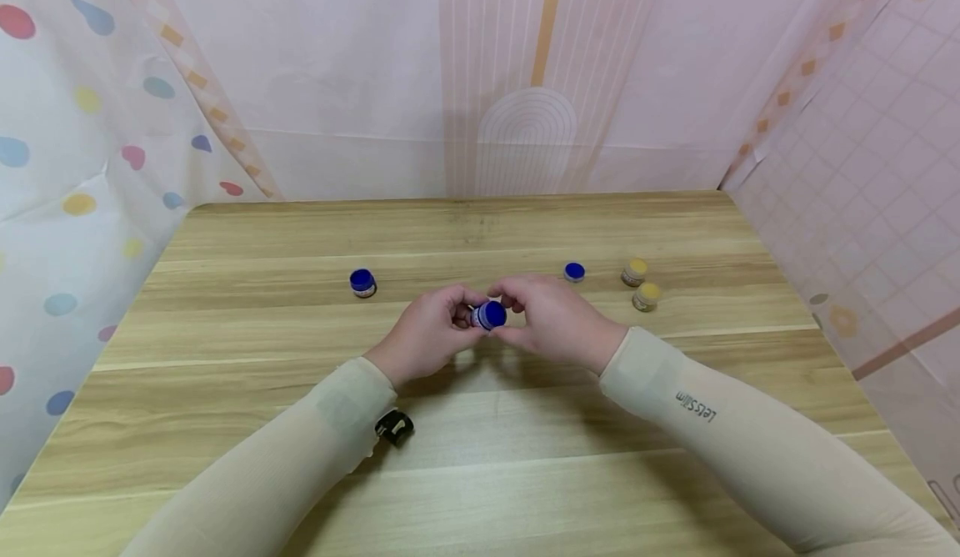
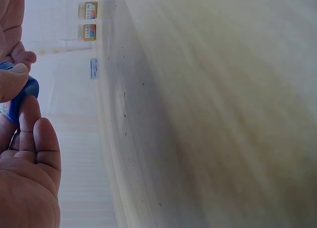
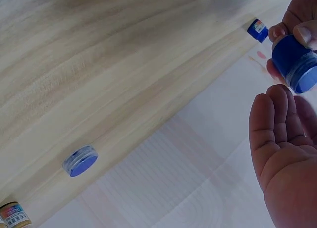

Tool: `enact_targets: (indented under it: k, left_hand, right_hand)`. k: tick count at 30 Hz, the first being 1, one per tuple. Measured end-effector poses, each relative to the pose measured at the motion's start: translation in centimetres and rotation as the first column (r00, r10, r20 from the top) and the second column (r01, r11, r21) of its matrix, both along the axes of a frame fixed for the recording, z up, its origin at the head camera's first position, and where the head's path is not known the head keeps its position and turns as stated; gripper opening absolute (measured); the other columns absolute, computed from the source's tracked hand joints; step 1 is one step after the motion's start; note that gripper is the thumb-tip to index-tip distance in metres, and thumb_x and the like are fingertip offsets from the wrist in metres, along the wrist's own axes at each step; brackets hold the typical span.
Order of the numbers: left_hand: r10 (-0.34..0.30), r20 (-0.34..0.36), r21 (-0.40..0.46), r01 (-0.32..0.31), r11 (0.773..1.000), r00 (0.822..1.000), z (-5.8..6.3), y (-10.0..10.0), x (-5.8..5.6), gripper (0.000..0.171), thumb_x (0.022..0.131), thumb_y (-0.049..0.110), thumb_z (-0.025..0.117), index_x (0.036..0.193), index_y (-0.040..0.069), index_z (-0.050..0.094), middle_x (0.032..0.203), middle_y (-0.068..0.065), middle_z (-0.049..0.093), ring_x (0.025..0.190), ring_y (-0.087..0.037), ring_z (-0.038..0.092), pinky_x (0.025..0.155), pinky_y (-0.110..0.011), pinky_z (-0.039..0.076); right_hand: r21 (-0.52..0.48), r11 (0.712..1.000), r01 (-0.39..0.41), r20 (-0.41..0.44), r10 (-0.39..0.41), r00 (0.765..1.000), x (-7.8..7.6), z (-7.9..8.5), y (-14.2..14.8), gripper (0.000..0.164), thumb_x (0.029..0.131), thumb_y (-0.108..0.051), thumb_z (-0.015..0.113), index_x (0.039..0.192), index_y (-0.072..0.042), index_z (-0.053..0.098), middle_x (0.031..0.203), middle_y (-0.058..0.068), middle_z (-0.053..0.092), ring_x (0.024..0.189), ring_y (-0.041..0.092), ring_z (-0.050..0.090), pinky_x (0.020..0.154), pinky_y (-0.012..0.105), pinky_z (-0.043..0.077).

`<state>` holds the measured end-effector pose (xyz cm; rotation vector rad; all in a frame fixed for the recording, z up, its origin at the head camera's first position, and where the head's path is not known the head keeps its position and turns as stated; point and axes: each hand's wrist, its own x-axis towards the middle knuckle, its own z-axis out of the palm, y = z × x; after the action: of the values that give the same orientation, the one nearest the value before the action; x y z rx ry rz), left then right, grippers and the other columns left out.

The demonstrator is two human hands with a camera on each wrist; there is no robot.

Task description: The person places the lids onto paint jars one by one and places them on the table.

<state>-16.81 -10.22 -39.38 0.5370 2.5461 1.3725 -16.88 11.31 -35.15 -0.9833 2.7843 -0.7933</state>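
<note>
My left hand point(image 1: 429, 330) grips a small blue paint jar point(image 1: 491, 315) between thumb and fingers, tilted over the middle of the table. Its blue-topped lid point(image 3: 304, 78) faces my right hand. My right hand point(image 1: 558, 320) is beside that lid, thumb and fingertips spread around its end. In the right wrist view, my right fingers point(image 3: 277, 114) are extended just below the lid. A second blue jar point(image 1: 363, 283) stands on the table to the left. A loose blue lid point(image 1: 574, 272) lies beyond my right hand.
Two yellow-topped jars point(image 1: 645, 297) stand close together to the right of the loose lid. A small black object point(image 1: 394, 428) shows beside my left sleeve. The wooden table point(image 1: 495, 490) ends at patterned cloth walls point(image 1: 337, 65) at the back and sides.
</note>
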Motion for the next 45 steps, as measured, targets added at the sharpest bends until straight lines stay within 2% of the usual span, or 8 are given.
enact_targets:
  k: [4,8,14,21,28,35,37,45]
  left_hand:
    - [-0.007,-0.011,-0.004,0.007,1.000,1.000,0.07,0.00,-0.02,0.029,0.093,0.009,0.080,0.120,0.004,0.070,0.102,-0.006,0.076,0.090,-0.014,0.069,0.081,-0.027,0.059]
    - [-0.011,-0.016,-0.006,0.011,1.000,1.000,0.10,0.02,-0.01,0.028,0.093,0.008,0.079,0.119,0.003,0.070,0.102,-0.006,0.076,0.089,-0.013,0.070,0.080,-0.026,0.060]
    - [-0.006,-0.009,-0.006,0.006,1.000,1.000,0.23,0.04,0.04,0.028,0.093,0.008,0.079,0.119,0.004,0.070,0.103,-0.006,0.075,0.090,-0.014,0.069,0.080,-0.026,0.059]
    - [0.003,0.005,-0.005,-0.003,1.000,1.000,0.26,0.10,0.10,0.030,0.093,0.009,0.080,0.121,0.007,0.071,0.104,-0.004,0.075,0.092,-0.014,0.069,0.083,-0.029,0.060]
    - [-0.002,-0.010,-0.002,0.002,1.000,1.000,0.16,0.08,0.17,0.030,0.093,0.009,0.080,0.120,0.004,0.070,0.104,-0.006,0.075,0.092,-0.015,0.069,0.083,-0.029,0.060]
    - [-0.006,-0.015,-0.002,0.006,1.000,1.000,0.25,0.09,0.14,0.028,0.093,0.009,0.079,0.118,0.003,0.069,0.103,-0.007,0.075,0.091,-0.015,0.069,0.082,-0.028,0.060]
    - [-0.006,-0.013,-0.002,0.006,1.000,1.000,0.25,0.09,0.15,0.028,0.093,0.008,0.079,0.118,0.003,0.070,0.104,-0.007,0.075,0.091,-0.015,0.069,0.082,-0.027,0.059]
    - [0.004,0.013,-0.006,-0.004,1.000,1.000,0.14,0.13,0.14,0.029,0.093,0.009,0.079,0.121,0.007,0.071,0.103,-0.004,0.075,0.091,-0.015,0.069,0.082,-0.029,0.059]
  right_hand:
    - [-0.010,1.000,-0.023,-0.023,0.022,0.999,-0.08,-0.10,0.09,0.037,0.091,-0.018,0.083,0.126,-0.013,0.072,0.116,0.002,0.076,0.103,0.020,0.069,0.092,0.037,0.058]
    - [-0.010,0.999,-0.036,-0.033,0.035,0.999,-0.09,-0.16,0.10,0.038,0.091,-0.016,0.083,0.127,-0.013,0.072,0.119,0.003,0.075,0.104,0.020,0.070,0.093,0.037,0.058]
    - [-0.001,1.000,-0.028,-0.034,0.028,0.999,0.00,-0.08,0.04,0.036,0.092,-0.019,0.082,0.127,-0.013,0.072,0.113,0.001,0.074,0.099,0.018,0.067,0.089,0.033,0.056]
    - [-0.004,1.000,0.012,0.029,-0.012,1.000,-0.02,0.13,-0.06,0.033,0.092,-0.024,0.083,0.121,-0.010,0.073,0.097,0.004,0.072,0.088,0.020,0.065,0.075,0.029,0.053]
    - [-0.010,1.000,-0.027,-0.024,0.026,0.999,0.03,-0.16,0.10,0.039,0.091,-0.021,0.084,0.127,-0.012,0.071,0.116,0.001,0.076,0.103,0.022,0.071,0.090,0.035,0.058]
    - [-0.016,0.999,-0.040,-0.055,0.040,0.998,0.09,-0.27,0.15,0.039,0.091,-0.018,0.083,0.128,-0.012,0.071,0.121,0.004,0.075,0.104,0.020,0.071,0.091,0.035,0.059]
    - [-0.012,0.999,-0.040,-0.058,0.039,0.998,0.11,-0.25,0.10,0.038,0.092,-0.018,0.082,0.128,-0.012,0.071,0.119,0.003,0.076,0.102,0.020,0.071,0.090,0.034,0.059]
    - [0.012,1.000,0.007,0.002,-0.007,1.000,0.12,-0.20,-0.07,0.032,0.093,-0.023,0.083,0.121,-0.010,0.073,0.094,0.000,0.071,0.083,0.015,0.064,0.072,0.027,0.052]
